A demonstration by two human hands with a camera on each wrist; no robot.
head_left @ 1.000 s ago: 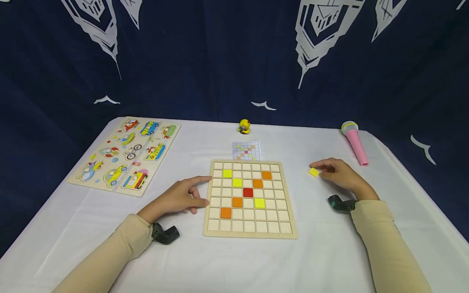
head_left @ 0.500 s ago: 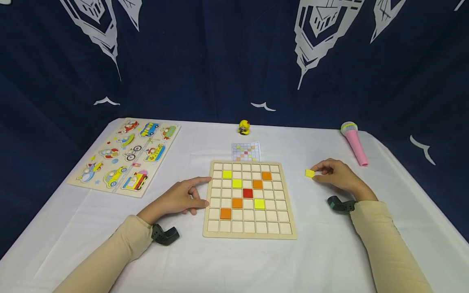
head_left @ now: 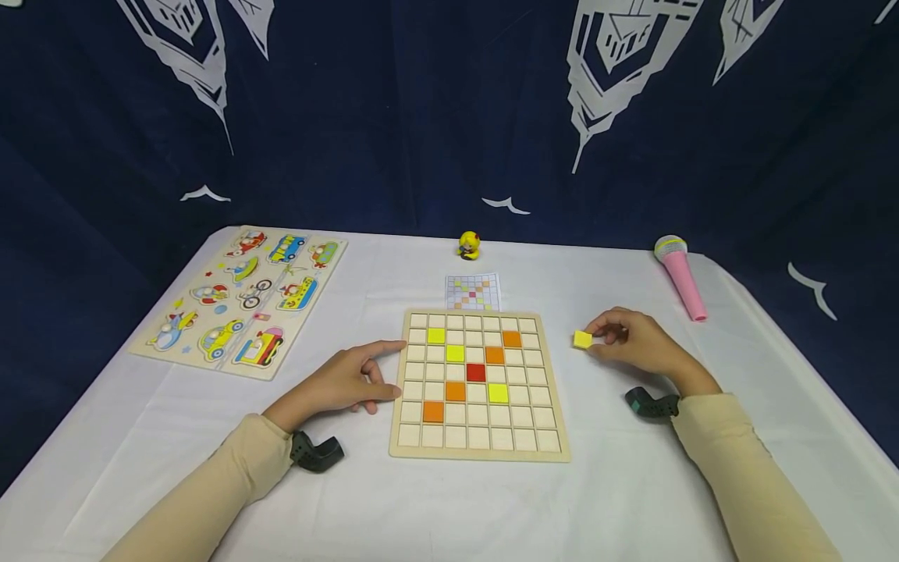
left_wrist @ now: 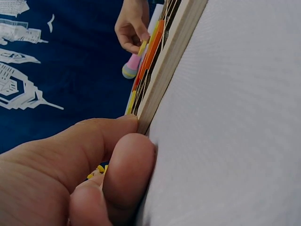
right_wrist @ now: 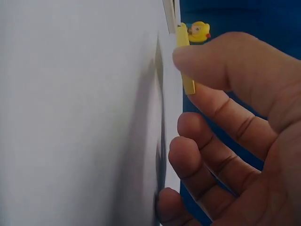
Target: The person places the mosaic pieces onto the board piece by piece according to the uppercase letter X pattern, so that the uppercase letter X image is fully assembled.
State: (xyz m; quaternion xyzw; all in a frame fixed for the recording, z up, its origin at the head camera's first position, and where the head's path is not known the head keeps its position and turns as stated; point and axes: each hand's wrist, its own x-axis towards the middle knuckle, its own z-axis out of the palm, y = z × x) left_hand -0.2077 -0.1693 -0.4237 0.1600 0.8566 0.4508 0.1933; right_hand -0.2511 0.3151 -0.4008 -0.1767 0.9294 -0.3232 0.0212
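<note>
The small yellow tile is pinched between thumb and fingertips of the right hand, lifted a little above the white worktop, just beside the right edge of the wooden grid board. The left hand lies relaxed on the worktop – its straight fingers touch the left edge of the board, holding nothing. The board carries three yellow, four orange and one red tile, and a small pattern card lies just behind it.

The pinch looks light and at the tile's edge, so I judge the tile could slip or turn – or go into a wrong square. No readable writing or brand is visible anywhere.
</note>
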